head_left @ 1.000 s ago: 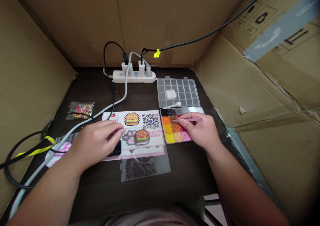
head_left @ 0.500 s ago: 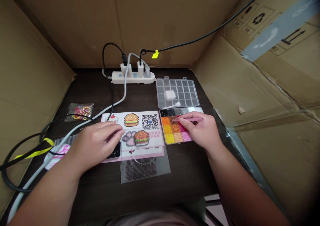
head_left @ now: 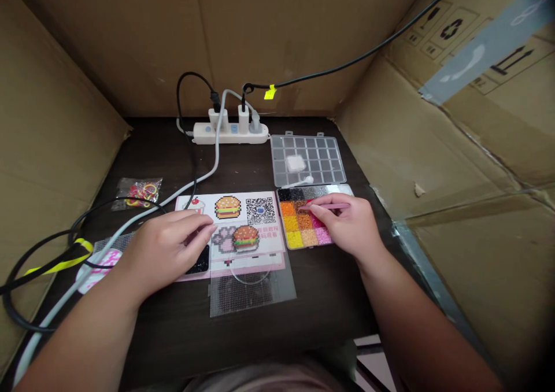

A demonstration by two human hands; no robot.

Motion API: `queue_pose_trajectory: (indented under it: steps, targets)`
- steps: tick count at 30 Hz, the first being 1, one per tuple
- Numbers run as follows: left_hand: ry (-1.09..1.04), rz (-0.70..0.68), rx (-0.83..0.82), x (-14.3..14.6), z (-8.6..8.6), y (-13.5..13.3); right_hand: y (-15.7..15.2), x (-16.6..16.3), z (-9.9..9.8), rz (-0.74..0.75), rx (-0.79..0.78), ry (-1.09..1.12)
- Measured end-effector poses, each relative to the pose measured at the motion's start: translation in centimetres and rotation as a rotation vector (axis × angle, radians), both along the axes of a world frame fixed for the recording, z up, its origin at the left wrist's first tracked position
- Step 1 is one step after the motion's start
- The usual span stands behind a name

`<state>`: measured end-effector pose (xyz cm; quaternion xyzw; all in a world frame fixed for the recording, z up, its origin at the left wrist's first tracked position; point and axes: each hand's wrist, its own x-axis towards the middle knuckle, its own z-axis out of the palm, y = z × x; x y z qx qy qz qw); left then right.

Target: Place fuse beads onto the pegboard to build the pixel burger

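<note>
My right hand (head_left: 349, 221) is closed around pink tweezers (head_left: 332, 206), whose tips point left into the bead box (head_left: 291, 248), over its brown and orange beads. The box has compartments of black, grey, orange, yellow, red and pink beads. My left hand (head_left: 167, 239) has its thumb and fingertips pinched together by the upper left corner of a clear pegboard (head_left: 281, 288); what they hold, if anything, is hidden. On the pegboard lie a burger made of beads (head_left: 245, 238) and a pink and grey paw shape (head_left: 223, 241). Underneath are printed pattern cards (head_left: 234, 198).
Behind the bead box lies its open clear lid (head_left: 321, 177) with a white square piece (head_left: 296, 163) and a small white spoon (head_left: 308, 180). A power strip (head_left: 225, 134), cables (head_left: 208, 178) and a bag of rings (head_left: 139, 193) are on the table. Cardboard walls (head_left: 269, 39) surround it.
The tweezers' rear end has shifted slightly left with my right hand. My left hand and the pegboard look still.
</note>
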<state>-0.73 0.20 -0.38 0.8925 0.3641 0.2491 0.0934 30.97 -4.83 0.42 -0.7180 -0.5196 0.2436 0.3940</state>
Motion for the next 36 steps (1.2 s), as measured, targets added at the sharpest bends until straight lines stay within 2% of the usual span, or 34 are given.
queue_pose_trajectory:
  steps: [11, 16, 22, 31, 36]
  targets:
    - [-0.009, 0.005, 0.000, 0.1, 0.0, 0.0, 0.0, 0.2, 0.0, -0.008, -0.001, 0.016]
    - [-0.004, 0.015, -0.001, 0.1, -0.1, 0.0, -0.1, 0.3, 0.2, -0.021, 0.044, 0.052]
    - [0.006, 0.040, -0.020, 0.1, 0.1, -0.2, -0.3, -0.1, 0.3, -0.008, 0.066, 0.074]
    - [-0.002, 0.036, -0.090, 0.3, 0.5, -0.3, -0.4, -0.5, 0.0, -0.070, 0.117, 0.116]
    - [-0.010, 0.035, -0.085, 0.3, 0.4, -0.3, -0.9, -1.5, 0.5, -0.036, 0.123, 0.147]
